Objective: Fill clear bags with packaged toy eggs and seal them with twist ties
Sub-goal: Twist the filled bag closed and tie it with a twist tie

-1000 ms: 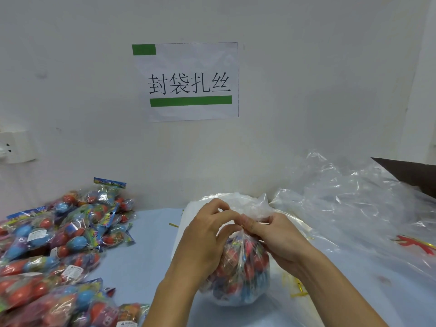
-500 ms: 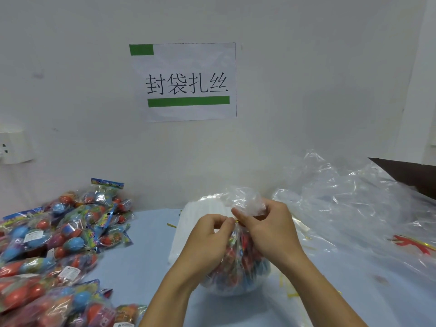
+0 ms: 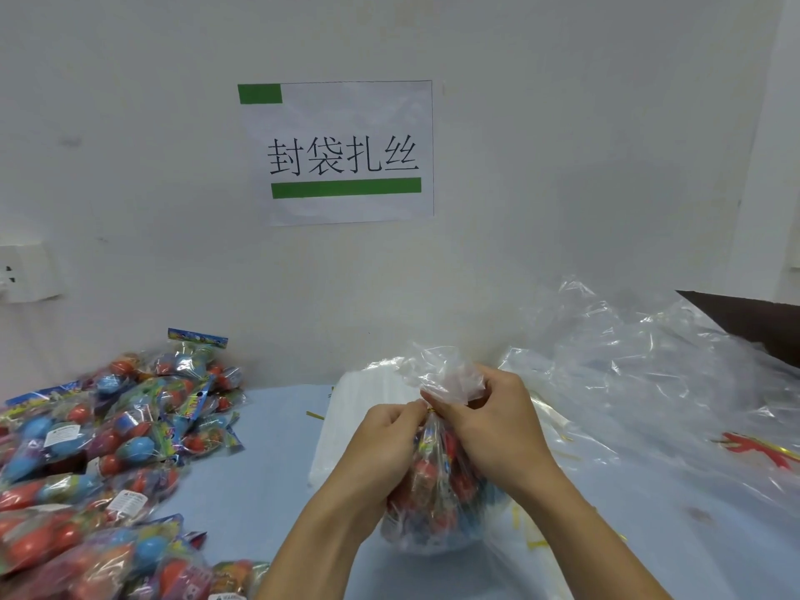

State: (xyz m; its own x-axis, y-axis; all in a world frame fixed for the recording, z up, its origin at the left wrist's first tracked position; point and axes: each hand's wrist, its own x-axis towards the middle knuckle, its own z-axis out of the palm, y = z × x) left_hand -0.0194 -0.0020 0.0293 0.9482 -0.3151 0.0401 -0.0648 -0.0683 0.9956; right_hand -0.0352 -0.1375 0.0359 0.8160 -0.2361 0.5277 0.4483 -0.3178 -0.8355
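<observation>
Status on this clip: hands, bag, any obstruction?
Left hand and right hand pinch filled bag at its neck. Gold twist tie there. Nothing blocking.

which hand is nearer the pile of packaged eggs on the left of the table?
Left. The left hand pinches the bag neck on the side facing the egg pile; the right hand grips the neck from the far side, farther from the pile.

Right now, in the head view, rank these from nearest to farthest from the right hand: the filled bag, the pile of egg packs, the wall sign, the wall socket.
From the right hand:
1. Filled bag, gripped at its neck.
2. Wall sign, above, on the wall.
3. Pile of egg packs, far left on the table.
4. Wall socket, left edge.
</observation>
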